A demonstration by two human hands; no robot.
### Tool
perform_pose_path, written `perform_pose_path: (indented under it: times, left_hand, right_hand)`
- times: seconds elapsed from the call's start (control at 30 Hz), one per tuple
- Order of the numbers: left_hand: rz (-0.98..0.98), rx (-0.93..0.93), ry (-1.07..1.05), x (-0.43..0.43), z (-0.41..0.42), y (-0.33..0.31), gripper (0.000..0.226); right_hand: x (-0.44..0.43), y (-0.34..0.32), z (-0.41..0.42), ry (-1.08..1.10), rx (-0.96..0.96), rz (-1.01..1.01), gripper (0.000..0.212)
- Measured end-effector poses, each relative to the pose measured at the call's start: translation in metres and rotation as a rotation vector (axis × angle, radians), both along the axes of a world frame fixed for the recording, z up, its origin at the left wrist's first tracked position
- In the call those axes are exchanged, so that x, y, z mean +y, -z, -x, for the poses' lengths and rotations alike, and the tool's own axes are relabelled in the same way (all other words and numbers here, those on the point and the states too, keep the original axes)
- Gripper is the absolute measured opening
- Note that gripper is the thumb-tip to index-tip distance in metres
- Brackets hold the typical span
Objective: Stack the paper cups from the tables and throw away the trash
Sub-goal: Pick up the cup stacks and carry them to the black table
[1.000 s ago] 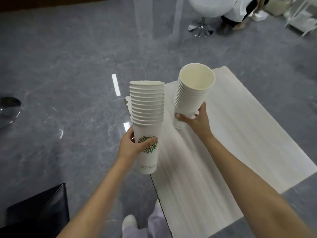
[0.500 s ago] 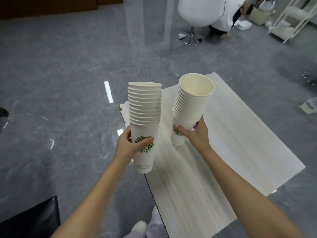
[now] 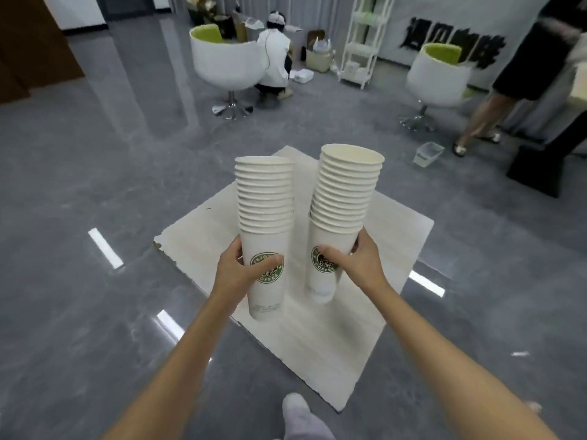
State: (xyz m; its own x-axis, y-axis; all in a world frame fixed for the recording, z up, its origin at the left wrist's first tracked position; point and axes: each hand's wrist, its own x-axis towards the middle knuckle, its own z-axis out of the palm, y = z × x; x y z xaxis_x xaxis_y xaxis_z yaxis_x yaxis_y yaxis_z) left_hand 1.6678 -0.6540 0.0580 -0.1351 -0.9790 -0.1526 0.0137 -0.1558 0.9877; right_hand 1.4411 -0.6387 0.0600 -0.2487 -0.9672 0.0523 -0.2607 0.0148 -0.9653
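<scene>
Paper cups, nested into two tall stacks, are held side by side above a pale wood-grain surface [image 3: 397, 236] on a grey tiled floor [image 3: 95, 185]. The left hand [image 3: 236, 271] wraps the bottom cup of the left stack [image 3: 265, 223], thumb across its green coffee logo; the right hand [image 3: 359, 260] closes the same way on the right stack [image 3: 344, 204]. Each grip is shut round the lowest cup, so the whole column rides on that one thin wall. The load looks light but crushable and top-heavy: a firm squeeze would likely dent the paper, a loose one could let the stack sway. Holding low, near the logo, with fingers spread round the wall seems the safest purchase. Both stacks run mouth-up, long axis near vertical; the left stands almost straight, the right leans its open mouth slightly rightward. Neither base appears to touch the surface.
</scene>
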Motion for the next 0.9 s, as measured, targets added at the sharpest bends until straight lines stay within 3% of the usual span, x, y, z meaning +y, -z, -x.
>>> perform_pose_path:
  times: [0.2,0.37,0.5,0.63,0.73,0.83,0.9]
  left_hand:
    - [0.033,-0.010,0.206,0.014,0.051,-0.007,0.041]
    - [0.040,-0.001,0.382,0.035,0.111,-0.010,0.058]
    - [0.054,-0.003,0.533,0.055,0.167,-0.014,0.055]
    - [0.065,-0.005,0.654,0.079,0.218,-0.022,0.062]
    - [0.083,-0.031,0.735,0.100,0.260,-0.025,0.055]
    - [0.076,-0.032,0.789,0.124,0.309,-0.027,0.062]
    - [0.073,-0.037,0.818,0.142,0.343,-0.026,0.055]
  right_hand:
    - [0.076,-0.015,0.043,0.185,0.009,-0.004,0.068]
    - [0.145,-0.023,0.089,0.360,0.021,-0.024,0.058]
    - [0.198,-0.026,0.126,0.503,0.019,-0.031,0.070]
    - [0.243,-0.026,0.162,0.621,0.002,-0.005,0.066]
    - [0.277,-0.027,0.190,0.691,-0.040,0.015,0.060]
    - [0.313,-0.025,0.225,0.753,-0.066,0.035,0.067]
    - [0.338,-0.023,0.251,0.785,-0.072,0.045,0.071]
